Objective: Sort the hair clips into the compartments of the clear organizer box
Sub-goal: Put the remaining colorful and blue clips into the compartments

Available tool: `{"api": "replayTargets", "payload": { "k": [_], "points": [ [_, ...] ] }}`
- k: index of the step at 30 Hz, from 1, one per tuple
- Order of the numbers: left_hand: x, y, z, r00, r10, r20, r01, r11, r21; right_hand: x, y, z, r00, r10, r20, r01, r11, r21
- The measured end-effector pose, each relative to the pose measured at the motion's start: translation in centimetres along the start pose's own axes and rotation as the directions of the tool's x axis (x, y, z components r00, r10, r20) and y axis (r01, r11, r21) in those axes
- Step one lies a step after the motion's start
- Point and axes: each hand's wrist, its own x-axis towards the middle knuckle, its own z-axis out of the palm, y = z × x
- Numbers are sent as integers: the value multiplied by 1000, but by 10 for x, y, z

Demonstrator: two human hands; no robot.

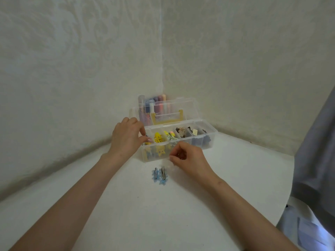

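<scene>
Two blue hair clips (160, 175) lie side by side mid-worktop (163, 214). Just beyond them, the right hand (188, 157) has its fingers (175, 151) bunched narrow at the front wall of the clear organizer box (204, 142); I cannot tell what they hold. The left hand (126, 137) curls into the box's left-end compartment, its grip unclear. The box sits in the far corner.

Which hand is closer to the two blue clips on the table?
Right. The right hand is just beyond the blue clips, to their right; the left hand is farther off, at the organizer box's left end.
</scene>
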Motion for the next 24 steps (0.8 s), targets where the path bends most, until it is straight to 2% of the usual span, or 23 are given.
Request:
{"api": "replayTargets", "payload": {
  "k": [2,5,7,10,13,20,22,24],
  "points": [
    [1,1,-3,999,-29,23,30,999,-41,0,-2,-2,999,41,-13,-39,989,144],
    [5,3,-15,999,-33,-35,28,991,-128,0,-5,-8,995,98,-19,-82,911,404],
    [6,11,-26,999,26,-47,-37,964,-265,1,-7,-12,994,106,-7,-85,835,544],
    [2,30,-37,972,200,122,-123,879,-461,3,-10,-15,994,110,-2,-84,767,637],
    [-5,43,-32,919,310,244,-153,851,-503,5,-11,-13,992,124,-30,-76,763,642],
    [-5,43,-24,926,310,213,-170,850,-499,6,-9,-11,991,127,-35,-73,753,655],
    [-1,36,-25,953,257,159,-151,860,-487,5,-6,-9,992,118,-52,-73,847,527],
    [3,26,-28,985,164,49,-126,888,-442,5,-1,-4,997,62,-34,-53,977,208]
  ]
}}
